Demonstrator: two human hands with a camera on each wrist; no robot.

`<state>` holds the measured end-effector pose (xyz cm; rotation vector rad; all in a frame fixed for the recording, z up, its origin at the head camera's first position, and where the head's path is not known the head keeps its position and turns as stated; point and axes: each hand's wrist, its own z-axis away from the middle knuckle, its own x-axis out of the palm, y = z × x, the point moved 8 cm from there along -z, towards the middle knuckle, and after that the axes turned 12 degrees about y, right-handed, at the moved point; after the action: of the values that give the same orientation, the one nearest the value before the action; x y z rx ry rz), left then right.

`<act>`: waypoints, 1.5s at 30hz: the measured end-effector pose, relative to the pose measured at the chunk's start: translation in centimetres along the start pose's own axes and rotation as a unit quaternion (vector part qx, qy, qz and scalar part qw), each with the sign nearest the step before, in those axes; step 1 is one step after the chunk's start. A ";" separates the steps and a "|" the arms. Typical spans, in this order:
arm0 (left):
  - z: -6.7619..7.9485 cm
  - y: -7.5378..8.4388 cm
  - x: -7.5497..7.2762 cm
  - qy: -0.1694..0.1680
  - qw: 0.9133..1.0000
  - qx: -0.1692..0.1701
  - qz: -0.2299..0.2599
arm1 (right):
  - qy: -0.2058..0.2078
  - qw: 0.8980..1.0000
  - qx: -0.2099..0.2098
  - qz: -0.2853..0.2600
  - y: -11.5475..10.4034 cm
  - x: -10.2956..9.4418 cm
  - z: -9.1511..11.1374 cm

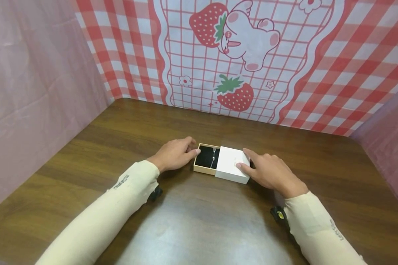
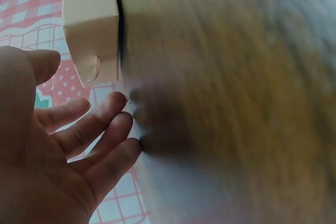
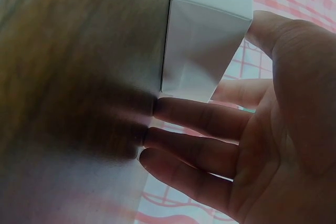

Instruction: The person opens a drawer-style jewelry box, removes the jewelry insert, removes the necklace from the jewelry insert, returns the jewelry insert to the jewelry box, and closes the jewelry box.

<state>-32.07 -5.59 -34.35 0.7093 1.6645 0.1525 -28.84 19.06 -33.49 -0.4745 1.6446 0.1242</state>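
A small slide-out jewelry box lies on the wooden table, its tan drawer [image 1: 204,170] drawn partway out to the left of the white sleeve [image 1: 226,159]. On the drawer's black pad [image 1: 205,156] rests a thin silver chain [image 1: 213,158] with a small bright charm. My left hand [image 1: 177,152] is at the drawer's left end with fingers loosely bent and holding nothing; the left wrist view shows a ribbon loop [image 2: 96,69] on that end. With the thumb on top and the index finger at the far corner, my right hand [image 1: 270,171] holds the sleeve's right end.
The brown wooden table [image 1: 199,221] reaches back to a red-and-white checked cloth [image 1: 129,48] printed with strawberries. A pink curtain [image 1: 36,84] hangs at the left, another pink cloth [image 1: 388,136] at the right. Dark wrist devices [image 1: 278,213] sit under both cream sleeves.
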 end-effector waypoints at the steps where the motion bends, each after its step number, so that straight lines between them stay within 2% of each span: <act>1: 0.0 0.0 0.0 -0.003 1.000 -0.001 -0.001 | 0.000 1.000 0.000 0.001 0.0 0.0 0.0; 6: 0.1 0.4 0.2 -0.014 1.000 0.007 -0.017 | 0.003 1.000 -0.004 0.002 -0.1 -0.1 0.0; 17: 0.3 1.2 0.5 -0.023 0.996 0.061 -0.054 | 0.002 1.000 -0.003 0.000 -0.2 -0.1 0.0; 45: 0.1 1.2 0.7 -0.015 0.996 0.074 -0.042 | 0.005 1.000 -0.003 0.006 0.0 0.0 -0.1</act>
<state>-31.58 -4.35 -34.39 0.7485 1.6865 -0.0416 -28.92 18.99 -33.46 -0.4704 1.6583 0.1350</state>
